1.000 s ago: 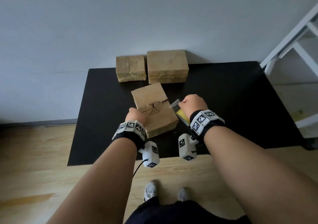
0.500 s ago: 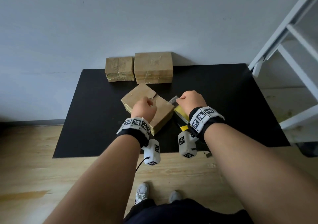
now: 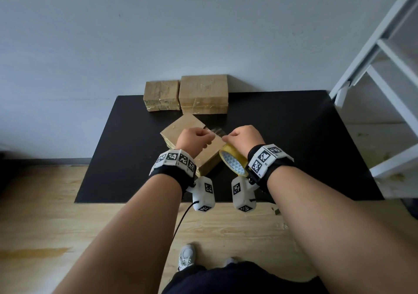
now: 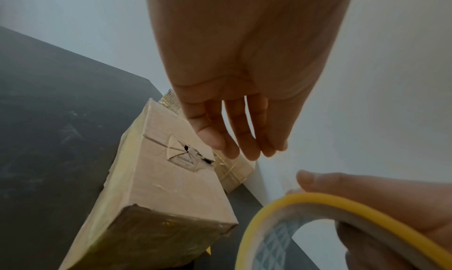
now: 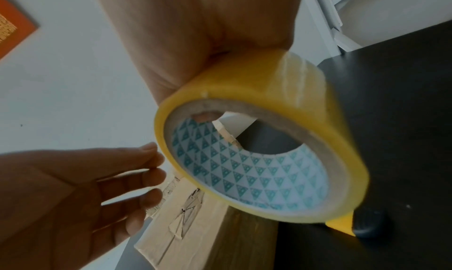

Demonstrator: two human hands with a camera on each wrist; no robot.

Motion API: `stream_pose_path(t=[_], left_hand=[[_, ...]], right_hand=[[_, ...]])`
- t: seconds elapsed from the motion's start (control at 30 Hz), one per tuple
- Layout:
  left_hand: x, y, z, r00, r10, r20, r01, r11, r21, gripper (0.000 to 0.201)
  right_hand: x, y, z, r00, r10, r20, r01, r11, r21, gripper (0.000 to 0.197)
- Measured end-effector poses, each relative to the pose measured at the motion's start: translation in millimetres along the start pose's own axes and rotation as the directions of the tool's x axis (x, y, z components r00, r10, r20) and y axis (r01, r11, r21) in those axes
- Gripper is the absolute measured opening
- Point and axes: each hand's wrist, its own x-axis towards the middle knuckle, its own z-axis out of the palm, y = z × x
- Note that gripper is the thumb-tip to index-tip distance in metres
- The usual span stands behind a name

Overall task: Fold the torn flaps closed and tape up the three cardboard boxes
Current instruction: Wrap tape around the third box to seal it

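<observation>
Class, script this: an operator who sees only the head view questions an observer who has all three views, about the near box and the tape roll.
Operator: The left hand covers the top of the box. Is the tear sealed?
Observer: No. The left wrist view shows small dark holes open in the tear.
Operator: Is anything lying below the roll that the right hand holds?
Observer: Yes. The right wrist view shows a yellow-and-black tool on the table near the box.
</observation>
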Motion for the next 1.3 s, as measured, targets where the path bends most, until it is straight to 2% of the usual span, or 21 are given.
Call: stream_pose_path(t=[0.2, 0.37, 0.57, 0.8, 0.9, 0.97, 1.03, 1.13, 1.23, 1.3], left_hand=[[4.1, -0.2, -3.8, 0.990, -0.049, -0.129, 0.052, 0.998, 0.018, 0.021], [8.2, 2.2, -11.2, 0.976, -0.067, -0.208, 0.080, 0.995, 0.055, 0.022], [14.2, -9.5, -31.0, 0.934, -0.131, -0.331, 0.154, 0.987, 0.043, 0.019], [25.8, -16.6, -55.3, 0.913, -0.187, -0.362, 0.202, 0.979, 0.005, 0.019], [35.6, -16.2, -66.8, 0.908, -0.179, -0.378, 0.192, 0.981, -0.003, 0.020], [41.1, -14.8, -70.8, 0.921, -0.159, -0.356, 0.181, 0.983, 0.026, 0.020], [45.5, -15.1, -72.6, 0.926, -0.163, -0.341, 0.194, 0.979, 0.059, 0.020], [51.9, -19.7, -76.5, 0.921, -0.173, -0.350, 0.221, 0.970, 0.102, 0.022], [64.6, -23.7, -87.4, 0.910, -0.197, -0.366, 0.255, 0.959, 0.119, 0.026], [72.6, -25.1, -97.2, 0.905, -0.216, -0.365, 0.280, 0.951, 0.129, 0.025]], right_hand=[[-1.6, 1.3, 0.9, 0.990, 0.122, 0.067, -0.128, 0.987, 0.101, 0.063], [-9.1, -3.7, -1.3, 0.986, 0.029, 0.164, -0.054, 0.987, 0.152, 0.060], [-21.1, -15.3, 0.2, 0.984, -0.002, 0.179, -0.068, 0.920, 0.386, 0.049], [-14.1, -33.4, 10.0, 0.979, -0.072, 0.191, 0.017, 0.962, 0.273, 0.030], [-6.4, -27.6, 14.2, 0.989, 0.022, 0.146, -0.038, 0.994, 0.107, 0.043], [-3.3, -26.4, 20.4, 0.984, 0.142, 0.106, -0.142, 0.990, -0.009, 0.055], [0.1, -30.8, 24.9, 0.971, 0.223, 0.087, -0.220, 0.974, -0.049, 0.066], [5.4, -42.1, 21.6, 0.967, 0.227, 0.120, -0.231, 0.973, 0.021, 0.070], [7.7, -50.8, 17.8, 0.968, 0.205, 0.142, -0.236, 0.938, 0.254, 0.064], [9.5, -54.8, 19.1, 0.969, 0.199, 0.149, -0.239, 0.910, 0.339, 0.059]])
